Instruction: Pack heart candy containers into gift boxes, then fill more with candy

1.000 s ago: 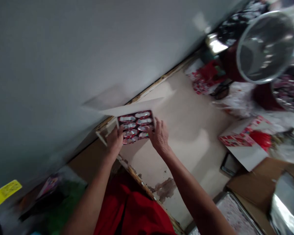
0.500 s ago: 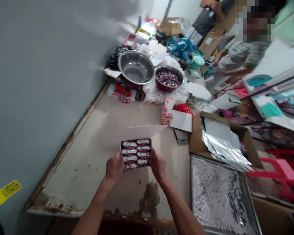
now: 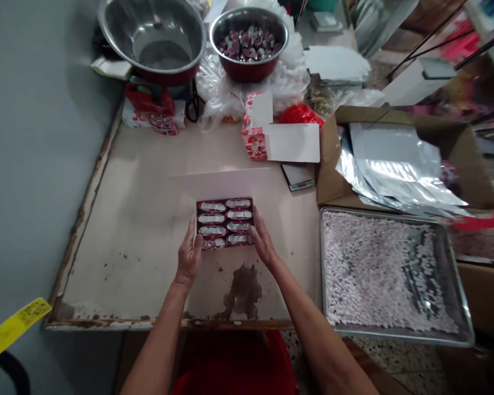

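Note:
An open box [image 3: 224, 222] filled with two columns of red-and-white wrapped sweets rests on the worn beige table [image 3: 140, 219]. Its white lid flap [image 3: 226, 184] lies folded back behind it. My left hand [image 3: 189, 255] presses against the box's left side, fingers together along the edge. My right hand [image 3: 262, 241] holds the box's right side the same way. Both hands grip the box between them near the table's front middle.
At the back stand an empty steel bowl [image 3: 154, 33] and a bowl of wrapped sweets [image 3: 249, 41]. Another open printed box [image 3: 271, 137] and a small scale [image 3: 298, 176] lie mid-table. Right: a cardboard box of foil bags [image 3: 395, 164] and a metal tray of pale pieces [image 3: 387, 269].
The view swung from the wall down to the table. The box came from the wall edge to the table's front middle, still between both hands, its lid now flat behind it.

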Motion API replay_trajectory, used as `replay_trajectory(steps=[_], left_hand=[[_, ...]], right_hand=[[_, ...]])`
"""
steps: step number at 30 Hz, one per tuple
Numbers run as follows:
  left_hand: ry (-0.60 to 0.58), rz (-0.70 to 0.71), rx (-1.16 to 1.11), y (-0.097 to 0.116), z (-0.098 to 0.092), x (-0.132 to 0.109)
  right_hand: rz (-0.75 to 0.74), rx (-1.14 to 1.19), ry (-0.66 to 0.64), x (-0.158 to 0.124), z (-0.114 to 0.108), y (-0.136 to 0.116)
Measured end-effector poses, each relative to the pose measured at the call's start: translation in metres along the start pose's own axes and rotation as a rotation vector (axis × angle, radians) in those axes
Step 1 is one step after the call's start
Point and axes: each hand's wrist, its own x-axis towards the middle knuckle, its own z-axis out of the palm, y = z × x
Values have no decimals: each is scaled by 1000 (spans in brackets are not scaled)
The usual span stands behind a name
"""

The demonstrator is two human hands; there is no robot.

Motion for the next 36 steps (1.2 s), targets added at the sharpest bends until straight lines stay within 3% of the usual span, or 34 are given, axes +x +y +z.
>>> replay_trajectory(steps=[5, 8, 11, 15, 18, 20, 23, 26, 30, 33, 36], left_hand=[[46, 124, 448, 6, 22, -4], [65, 104, 635, 16, 24, -1], [25, 74, 582, 20, 7, 12], [8, 41, 336, 7, -21, 45], [-65, -84, 45, -9, -28, 72], [-166, -121, -102, -16, -28, 90], [-349, -16, -128, -14, -31, 116], [-450, 179, 92, 1, -47, 131], [-534, 448, 553, 24, -60, 114], [-580, 566, 677, 28, -41, 78], [-524, 499, 723, 20, -13, 54]], right_hand=[[-37, -436, -54, 6, 9, -21], [13, -570, -67, 10, 11, -36], [74, -427, -34, 18, 1, -35], [100, -116, 2, 38, -22, -8], [142, -12, -21, 56, -35, 15], [93, -19, -57, 69, -40, 25], [-78, -118, -194, 86, -51, 25], [-212, -333, -339, 93, -68, 7], [-425, -607, -505, 76, -80, -23], [-486, -640, -588, 52, -65, -35], [-432, -651, -508, 29, -31, -36]])
